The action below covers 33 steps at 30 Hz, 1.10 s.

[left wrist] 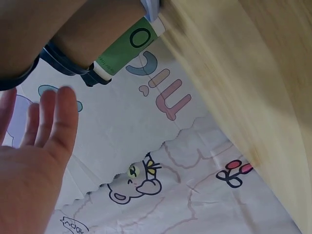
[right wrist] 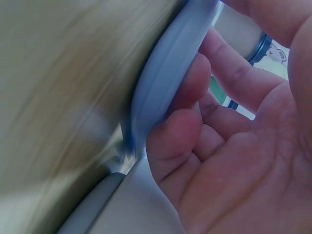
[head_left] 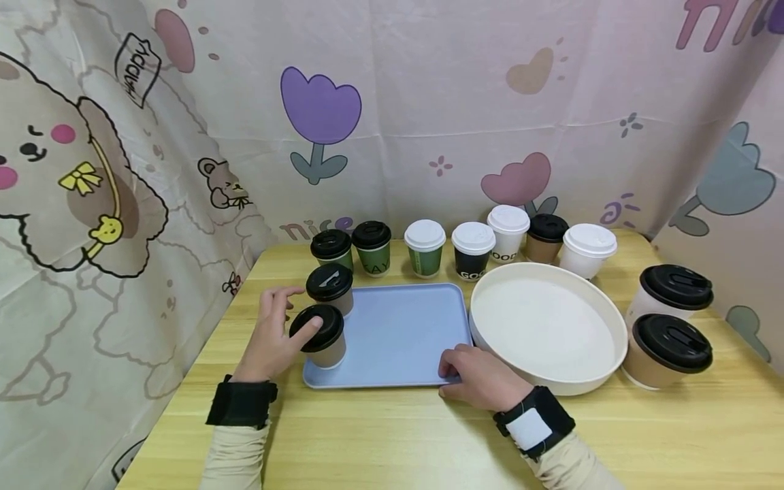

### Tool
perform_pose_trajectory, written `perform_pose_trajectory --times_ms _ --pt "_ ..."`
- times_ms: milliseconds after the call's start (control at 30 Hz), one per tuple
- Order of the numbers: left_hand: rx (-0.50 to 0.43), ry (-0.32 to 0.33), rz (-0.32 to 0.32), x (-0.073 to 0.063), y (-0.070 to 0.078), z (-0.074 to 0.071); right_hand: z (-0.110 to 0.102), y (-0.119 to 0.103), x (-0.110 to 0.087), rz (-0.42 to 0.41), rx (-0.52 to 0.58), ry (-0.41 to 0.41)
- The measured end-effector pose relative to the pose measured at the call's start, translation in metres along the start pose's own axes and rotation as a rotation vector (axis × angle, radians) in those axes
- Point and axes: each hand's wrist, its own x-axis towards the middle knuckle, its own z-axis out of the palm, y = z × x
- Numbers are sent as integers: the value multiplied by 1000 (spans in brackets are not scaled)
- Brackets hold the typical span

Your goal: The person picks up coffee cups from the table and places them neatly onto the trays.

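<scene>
A light-blue rectangular tray (head_left: 404, 333) lies on the wooden table. Two brown paper cups with black lids stand along its left side, a front cup (head_left: 327, 350) and a rear cup (head_left: 331, 286). My left hand (head_left: 269, 340) is at the left of the front cup, its thumb reaching over the black lid. In the left wrist view the fingers (left wrist: 66, 117) of that hand extend straight, away from the cups. My right hand (head_left: 484, 378) grips the tray's front right corner with curled fingers; the right wrist view shows the tray's edge (right wrist: 165, 73) against them.
A round cream tray (head_left: 551, 381) sits right of the blue one. Behind stand several lidded cups, including a green cup with a white lid (head_left: 425, 252) and a white cup (head_left: 588, 252). Two larger black-lidded cups, one brown (head_left: 658, 361), stand at the right. A printed cloth (head_left: 416, 82) hangs behind.
</scene>
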Motion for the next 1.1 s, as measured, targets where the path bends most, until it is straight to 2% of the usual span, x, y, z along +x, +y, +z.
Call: perform_pose_trajectory --times_ms 167,367,467,600,733,833,967,1100 --pt "-15 58 35 11 11 -5 1 0 0 6 -8 4" --pt "68 22 82 38 29 -24 3 -1 1 14 -5 4" --pt "117 -20 99 58 37 -35 3 -1 1 12 -7 3" --pt "175 -110 84 91 46 -47 3 -1 1 14 -11 0" --pt "234 -217 60 127 48 -51 3 -1 1 19 -3 -1" --pt "272 -285 13 148 45 -49 3 -1 1 14 0 -2" --pt "327 -351 -56 167 38 -42 2 0 1 5 2 -3" --pt "350 -377 -96 175 35 -31 2 0 2 -2 4 1"
